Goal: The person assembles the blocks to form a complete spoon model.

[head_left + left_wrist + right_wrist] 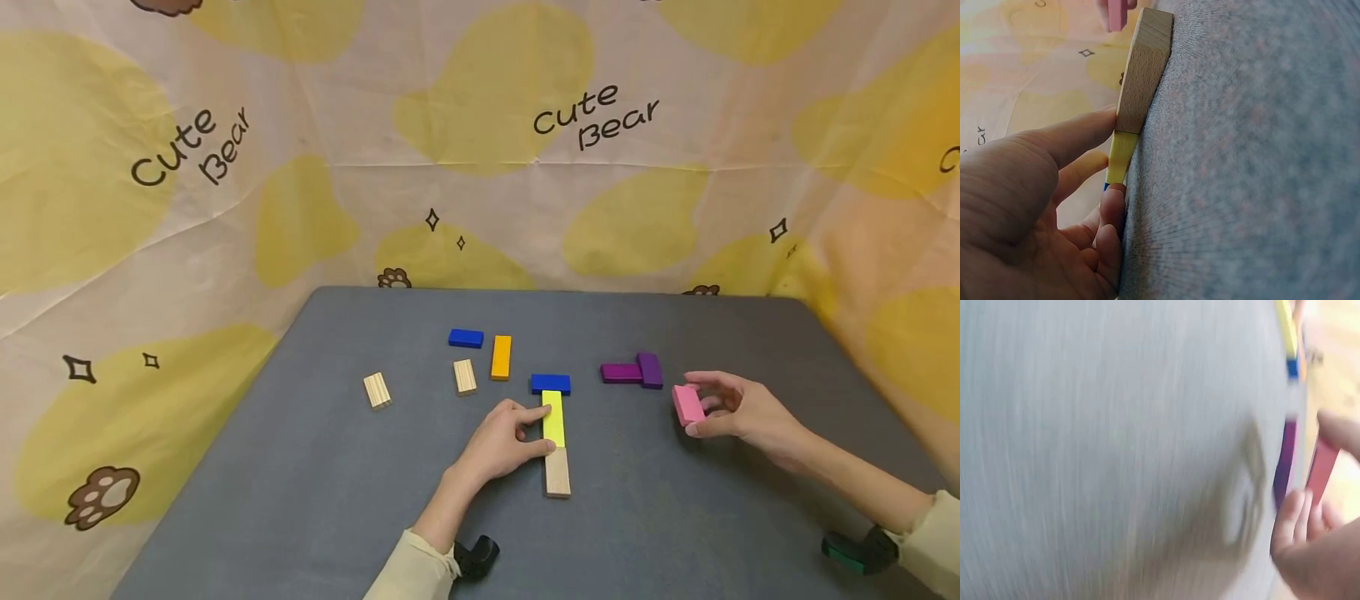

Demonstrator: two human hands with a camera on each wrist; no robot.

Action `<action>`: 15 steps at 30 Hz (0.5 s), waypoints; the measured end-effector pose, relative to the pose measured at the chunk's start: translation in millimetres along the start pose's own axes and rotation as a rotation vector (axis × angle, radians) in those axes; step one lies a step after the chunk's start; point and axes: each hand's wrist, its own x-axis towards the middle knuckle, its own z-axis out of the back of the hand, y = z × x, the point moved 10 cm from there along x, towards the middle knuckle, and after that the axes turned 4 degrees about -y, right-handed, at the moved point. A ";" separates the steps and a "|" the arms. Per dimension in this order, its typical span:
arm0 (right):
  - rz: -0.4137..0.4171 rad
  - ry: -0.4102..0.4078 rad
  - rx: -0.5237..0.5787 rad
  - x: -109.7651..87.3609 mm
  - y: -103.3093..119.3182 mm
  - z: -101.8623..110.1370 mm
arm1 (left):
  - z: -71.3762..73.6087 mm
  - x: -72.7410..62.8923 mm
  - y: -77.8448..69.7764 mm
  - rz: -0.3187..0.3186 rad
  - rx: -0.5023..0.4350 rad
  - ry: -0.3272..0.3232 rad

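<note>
In the head view, my right hand (pixel 738 414) grips a pink block (pixel 687 405) between thumb and fingers; the right wrist view shows this block (pixel 1321 469) raised off the table. My left hand (pixel 501 442) touches a yellow block (pixel 552 419) with thumb and index finger spread along its left side. In the left wrist view that thumb lies by the joint with a plain wooden block (pixel 1144 81). The yellow block stands end to end with this wooden block, and a blue block (pixel 551 384) lies crosswise at its far end, forming a T.
Two purple blocks (pixel 621 373) touch each other left of the right hand. Farther back lie another blue block (pixel 466 338), an orange block (pixel 501 357) and two ridged wooden pieces (pixel 465 377). A printed cloth (pixel 480 192) hangs behind the grey table (pixel 300 500).
</note>
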 end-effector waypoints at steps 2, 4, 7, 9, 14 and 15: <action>-0.004 -0.027 -0.027 -6.2 8.1 -12.7 | 1.4 -0.3 0.1 0.000 0.004 -0.005; 0.001 -0.053 -0.050 -12.0 15.6 -26.8 | 2.6 -0.6 -0.1 -0.001 0.005 -0.008; 0.032 -0.084 -0.082 -22.3 26.8 -49.5 | 3.2 -0.9 -0.8 -0.001 0.003 -0.008; 0.044 -0.087 -0.091 -30.2 33.4 -66.6 | 3.1 -1.1 -1.0 0.000 0.002 -0.006; 0.025 -0.027 -0.079 -49.8 45.7 -110.2 | 2.3 -0.9 -1.2 0.006 0.005 -0.011; 0.020 -0.008 -0.071 -53.4 47.5 -118.0 | 1.9 -0.8 -1.3 0.007 0.006 -0.011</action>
